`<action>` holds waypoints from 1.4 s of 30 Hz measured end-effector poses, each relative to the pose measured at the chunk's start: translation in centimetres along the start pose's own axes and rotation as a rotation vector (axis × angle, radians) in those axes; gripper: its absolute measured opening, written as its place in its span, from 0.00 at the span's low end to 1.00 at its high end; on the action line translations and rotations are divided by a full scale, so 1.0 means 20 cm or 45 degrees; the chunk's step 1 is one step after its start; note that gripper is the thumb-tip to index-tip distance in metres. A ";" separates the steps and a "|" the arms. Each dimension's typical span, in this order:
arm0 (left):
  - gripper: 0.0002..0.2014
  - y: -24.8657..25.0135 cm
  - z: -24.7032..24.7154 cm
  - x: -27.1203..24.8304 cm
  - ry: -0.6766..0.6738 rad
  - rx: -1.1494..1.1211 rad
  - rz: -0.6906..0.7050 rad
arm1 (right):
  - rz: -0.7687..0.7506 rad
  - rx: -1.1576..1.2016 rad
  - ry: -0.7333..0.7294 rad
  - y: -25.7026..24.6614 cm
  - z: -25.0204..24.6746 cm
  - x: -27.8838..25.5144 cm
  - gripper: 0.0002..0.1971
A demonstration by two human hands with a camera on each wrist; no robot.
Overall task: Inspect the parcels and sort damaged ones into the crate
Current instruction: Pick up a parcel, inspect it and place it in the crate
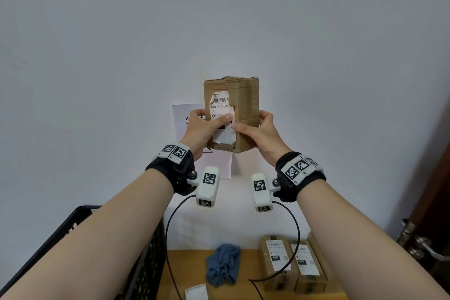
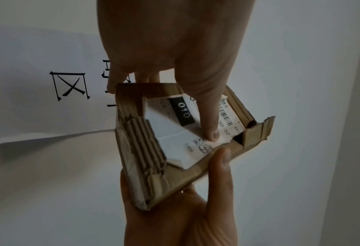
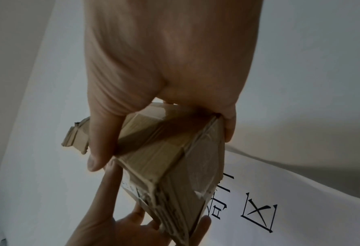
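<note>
White wall [image 1: 97, 56], wooden table [image 1: 243, 263], black crate [image 1: 146, 251]

blue cloth [image 1: 222, 264], wall sign [image 1: 186, 114], door handle [image 1: 423, 248]

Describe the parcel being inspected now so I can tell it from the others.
Look in front of the white wall, above the wooden table. Both hands, left hand and right hand, hold up a brown cardboard box. Unlike the neat labelled boxes on the table, its label is torn and its edges are ragged.
</note>
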State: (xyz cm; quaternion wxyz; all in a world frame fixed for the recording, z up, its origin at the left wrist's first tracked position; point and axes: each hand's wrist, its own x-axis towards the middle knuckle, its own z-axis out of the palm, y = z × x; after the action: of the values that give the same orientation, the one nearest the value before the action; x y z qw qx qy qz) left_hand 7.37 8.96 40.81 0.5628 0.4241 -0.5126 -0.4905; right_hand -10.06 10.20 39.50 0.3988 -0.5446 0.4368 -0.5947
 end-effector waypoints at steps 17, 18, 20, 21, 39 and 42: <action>0.20 -0.03 -0.07 0.04 -0.173 -0.095 -0.021 | 0.097 0.338 -0.122 0.02 -0.04 0.01 0.39; 0.20 -0.04 -0.07 0.04 -0.169 -0.094 -0.020 | 0.101 0.330 -0.129 0.03 -0.04 0.01 0.38; 0.21 -0.05 -0.07 0.04 -0.149 -0.093 -0.023 | 0.104 0.305 -0.138 0.04 -0.05 0.02 0.35; 0.21 -0.06 -0.07 0.05 -0.134 -0.095 -0.025 | 0.103 0.285 -0.139 0.05 -0.05 0.02 0.32; 0.27 -0.68 -0.22 -0.08 -0.008 -0.053 -0.401 | 0.392 0.046 -0.075 0.59 -0.04 -0.14 0.28; 0.29 -0.87 -0.25 -0.12 0.009 -0.026 -0.518 | 0.525 0.042 -0.084 0.77 -0.04 -0.20 0.26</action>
State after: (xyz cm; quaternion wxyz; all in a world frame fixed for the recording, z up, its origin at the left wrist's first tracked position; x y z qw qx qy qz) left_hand 10.32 8.40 22.88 0.4583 0.5149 -0.4092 -0.5978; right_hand -10.45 9.44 23.68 0.5349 -0.4563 0.5161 -0.4892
